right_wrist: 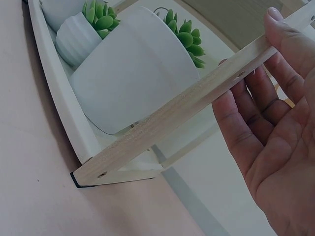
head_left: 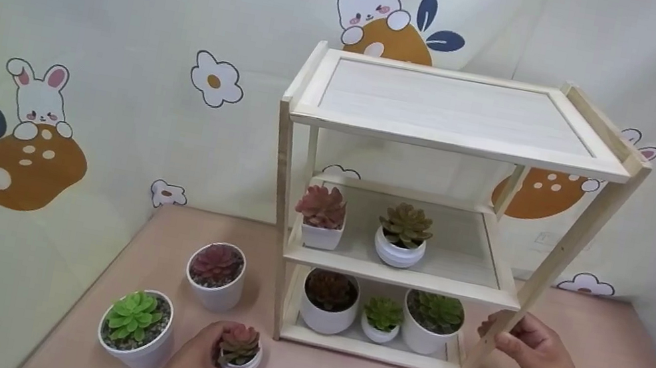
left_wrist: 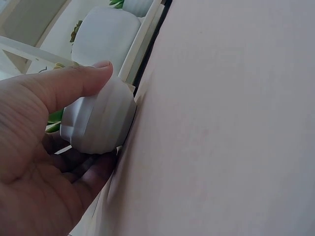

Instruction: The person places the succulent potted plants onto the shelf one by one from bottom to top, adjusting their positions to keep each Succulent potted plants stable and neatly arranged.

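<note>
My left hand (head_left: 199,360) grips a small potted succulent (head_left: 240,345) with reddish-green leaves, on the pink tabletop left of the wooden plant shelf (head_left: 416,140). In the left wrist view, thumb and fingers wrap the ridged white pot (left_wrist: 101,118), close beside the shelf's bottom corner. At the shelf's front right leg (head_left: 556,265), low down, my right hand (head_left: 549,365) holds on. The right wrist view has the thumb on one side of that wooden leg (right_wrist: 187,105) and fingertips on the other.
Two larger potted succulents, one green (head_left: 136,315) and one dark red (head_left: 217,266), stand left of the shelf. A pink (head_left: 324,207) and an olive succulent (head_left: 406,225) sit on the middle tier, three more pots below. Behind hangs a rabbit-print cloth (head_left: 124,40).
</note>
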